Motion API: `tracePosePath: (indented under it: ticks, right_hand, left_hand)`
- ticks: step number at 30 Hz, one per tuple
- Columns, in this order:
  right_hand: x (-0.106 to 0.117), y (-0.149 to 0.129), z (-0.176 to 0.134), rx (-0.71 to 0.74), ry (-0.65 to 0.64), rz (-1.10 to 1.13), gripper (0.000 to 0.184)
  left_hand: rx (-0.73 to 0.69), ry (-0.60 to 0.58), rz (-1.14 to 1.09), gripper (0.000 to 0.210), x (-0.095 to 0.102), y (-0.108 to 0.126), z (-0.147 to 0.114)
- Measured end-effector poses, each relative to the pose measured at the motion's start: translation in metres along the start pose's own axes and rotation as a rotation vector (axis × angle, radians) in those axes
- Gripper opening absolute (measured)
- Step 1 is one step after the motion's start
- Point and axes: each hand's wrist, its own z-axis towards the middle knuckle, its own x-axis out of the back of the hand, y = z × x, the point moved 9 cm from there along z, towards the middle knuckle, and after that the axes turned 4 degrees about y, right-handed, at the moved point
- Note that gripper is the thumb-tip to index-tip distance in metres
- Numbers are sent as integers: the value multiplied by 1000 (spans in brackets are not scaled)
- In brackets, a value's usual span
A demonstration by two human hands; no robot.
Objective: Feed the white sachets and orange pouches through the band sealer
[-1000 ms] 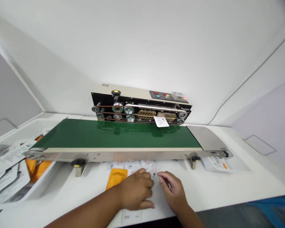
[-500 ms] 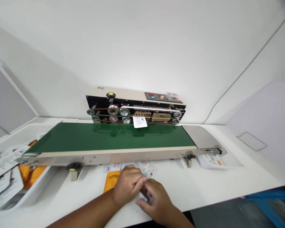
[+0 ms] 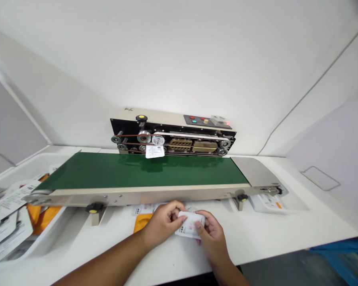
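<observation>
Between my two hands is a small white printed pouch (image 3: 192, 225), held above the table in front of the machine. My left hand (image 3: 164, 222) pinches its upper left edge between thumb and fingers. With the thumb on its face and the fingers behind, my right hand (image 3: 212, 232) grips the right side. Another white pouch (image 3: 155, 151) hangs from the band sealer (image 3: 173, 131) near its silver rollers, above the green conveyor belt (image 3: 137, 172). Beyond my left hand lie an orange pouch (image 3: 141, 222) and a printed white pouch (image 3: 141, 209), both partly hidden.
At the left, a white bin (image 3: 52, 226) holds several white and orange pouches, partly under the belt's end. A clear tray (image 3: 270, 204) sits beneath the metal plate (image 3: 256, 171) on the right. Black knobs (image 3: 94, 208) stick out along the conveyor's front.
The pouch in my hands has turned its printed face into view, and my hands have spread apart. The pouch in the sealer has travelled left along the rollers.
</observation>
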Motion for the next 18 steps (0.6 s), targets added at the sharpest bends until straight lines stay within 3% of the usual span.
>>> tracePosePath:
  ticks: [5,9,11,13,15,18]
  right_hand:
    - [4,-15,1,53,-42,-108,42]
    - [-6,-45,-3,129,-311,-429,23]
    - [-4,-57,-5,72,-472,-558,14]
    - [11,-76,3,-2,-526,-538,13]
    - [44,-109,29,-8,-372,-408,20]
    - [121,-174,81,177,137,-101,34]
  left_hand:
    - [80,2,-166,26,0,-11,3]
    - [53,-86,-141,27,-8,-10,0]
    - [29,-160,-143,28,-16,-8,-3]
    - [-4,-199,-159,29,-19,-4,-5]
    - [-30,-197,-161,29,-18,-2,-5]
    - [-43,-171,-124,28,-12,0,-3]
